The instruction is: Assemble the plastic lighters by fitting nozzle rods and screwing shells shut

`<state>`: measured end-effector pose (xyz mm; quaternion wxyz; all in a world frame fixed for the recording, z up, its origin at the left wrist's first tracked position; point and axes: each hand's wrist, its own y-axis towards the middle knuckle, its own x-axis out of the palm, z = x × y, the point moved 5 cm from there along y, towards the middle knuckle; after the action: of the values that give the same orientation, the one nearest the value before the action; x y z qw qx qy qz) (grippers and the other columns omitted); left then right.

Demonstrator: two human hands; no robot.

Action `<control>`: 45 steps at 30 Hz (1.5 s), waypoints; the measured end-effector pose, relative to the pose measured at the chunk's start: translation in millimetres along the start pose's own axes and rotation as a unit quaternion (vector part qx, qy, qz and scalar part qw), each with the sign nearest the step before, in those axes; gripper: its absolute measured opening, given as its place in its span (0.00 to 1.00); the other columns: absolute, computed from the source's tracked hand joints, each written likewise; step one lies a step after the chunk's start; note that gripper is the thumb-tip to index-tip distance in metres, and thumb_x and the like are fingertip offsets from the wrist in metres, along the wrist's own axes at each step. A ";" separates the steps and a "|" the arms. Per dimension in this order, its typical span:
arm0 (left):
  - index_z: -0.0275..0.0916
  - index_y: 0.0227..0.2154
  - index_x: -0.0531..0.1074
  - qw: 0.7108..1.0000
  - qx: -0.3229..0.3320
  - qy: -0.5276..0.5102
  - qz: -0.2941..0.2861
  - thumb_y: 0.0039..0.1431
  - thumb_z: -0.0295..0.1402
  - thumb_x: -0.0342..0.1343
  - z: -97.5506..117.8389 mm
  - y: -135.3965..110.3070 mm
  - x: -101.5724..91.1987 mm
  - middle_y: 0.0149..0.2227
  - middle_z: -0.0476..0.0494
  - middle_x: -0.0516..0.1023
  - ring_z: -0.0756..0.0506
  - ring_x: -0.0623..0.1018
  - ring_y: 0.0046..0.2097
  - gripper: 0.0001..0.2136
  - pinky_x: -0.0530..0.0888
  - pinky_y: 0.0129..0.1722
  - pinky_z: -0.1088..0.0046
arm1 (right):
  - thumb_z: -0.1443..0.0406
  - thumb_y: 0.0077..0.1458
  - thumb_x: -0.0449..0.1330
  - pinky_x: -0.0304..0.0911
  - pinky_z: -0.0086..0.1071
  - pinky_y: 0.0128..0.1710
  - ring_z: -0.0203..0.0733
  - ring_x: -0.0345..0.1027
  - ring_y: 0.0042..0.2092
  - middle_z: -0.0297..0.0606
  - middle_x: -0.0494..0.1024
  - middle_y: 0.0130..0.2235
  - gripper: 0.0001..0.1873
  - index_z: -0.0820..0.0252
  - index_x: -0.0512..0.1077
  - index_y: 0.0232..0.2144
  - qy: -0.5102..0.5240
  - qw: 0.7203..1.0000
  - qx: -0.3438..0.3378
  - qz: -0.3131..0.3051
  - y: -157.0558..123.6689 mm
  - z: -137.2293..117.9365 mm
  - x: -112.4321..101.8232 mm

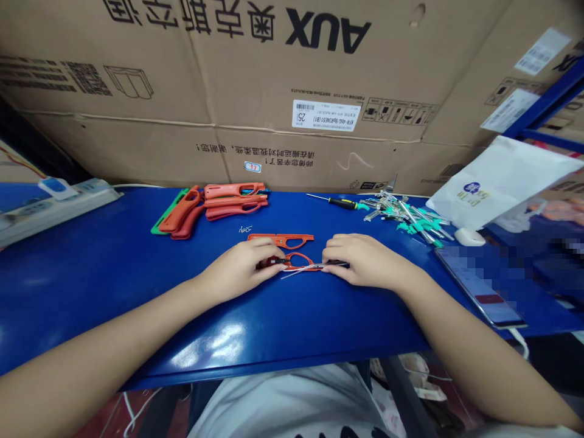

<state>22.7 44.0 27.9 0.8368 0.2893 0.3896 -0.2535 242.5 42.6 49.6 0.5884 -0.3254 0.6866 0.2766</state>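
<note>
Both forearms rest on the blue table (91,267), near its front edge. The left hand (246,264) has its fingers curled shut, pinching the dark end of the orange handle part (298,260). The right hand (360,261) is curled too, fingertips closed on the thin metal strip (296,272) that pokes out under that part. The part lies flat on the table between the two hands, mid-table.

Risks, as a judgement:
- The strip looks thin and springy. If one pinch loosens, it could flick out or nick a fingertip.
- The table is glossy, so the part may slide under sideways pressure.
- A second orange shell (283,240) lies just beyond, touching or nearly touching the knuckles. A hand shift could knock it.
- Tiny loose metal bits (245,229) sit beyond that, easy to sweep off and lose.
- The phone (474,283) overhangs the front edge by the right forearm. An elbow bump could drop it.

Farther back are a screwdriver (340,202), a pile of teal-and-metal pieces (406,216) and a stack of orange handles (219,204), all well apart from the hands. Cardboard boxes (274,73) wall off the back.
</note>
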 end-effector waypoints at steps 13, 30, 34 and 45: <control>0.38 0.41 0.79 0.999 0.037 0.023 0.022 0.69 0.32 0.56 5.2 -0.9 -3.8 0.39 0.44 0.83 0.46 0.81 0.39 0.07 0.75 0.38 0.73 | 0.65 0.67 0.58 0.63 0.34 0.42 0.44 0.74 0.42 0.42 0.81 0.41 0.11 0.60 0.81 0.39 0.087 0.996 -0.011 0.026 -1.0 6.9 5.7; 0.38 0.39 0.79 0.999 0.029 0.021 0.019 0.68 0.33 0.57 3.8 -1.0 -2.1 0.36 0.45 0.83 0.47 0.81 0.37 0.07 0.75 0.37 0.73 | 0.62 0.61 0.65 0.62 0.32 0.38 0.42 0.73 0.41 0.39 0.81 0.42 0.07 0.57 0.79 0.41 0.140 0.989 0.027 0.021 3.4 -0.4 6.3; 0.39 0.39 0.79 0.999 0.030 0.015 0.011 0.69 0.34 0.55 6.5 -1.5 -1.5 0.37 0.45 0.83 0.48 0.81 0.36 0.08 0.75 0.37 0.74 | 0.60 0.59 0.66 0.63 0.31 0.35 0.38 0.70 0.35 0.37 0.80 0.35 0.08 0.60 0.79 0.34 0.273 0.959 0.060 0.035 11.3 7.3 15.9; 0.39 0.41 0.79 0.999 0.030 0.011 -0.002 0.70 0.32 0.54 13.9 -4.1 3.5 0.39 0.44 0.82 0.46 0.81 0.39 0.08 0.76 0.40 0.72 | 0.55 0.54 0.68 0.59 0.31 0.31 0.37 0.66 0.32 0.36 0.78 0.29 0.13 0.60 0.79 0.29 0.345 0.926 0.150 -0.001 14.6 16.3 30.3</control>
<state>29.1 30.9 31.3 0.8231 0.3160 0.3913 -0.2636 238.5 60.6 17.1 0.3574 -0.3096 0.8802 0.0400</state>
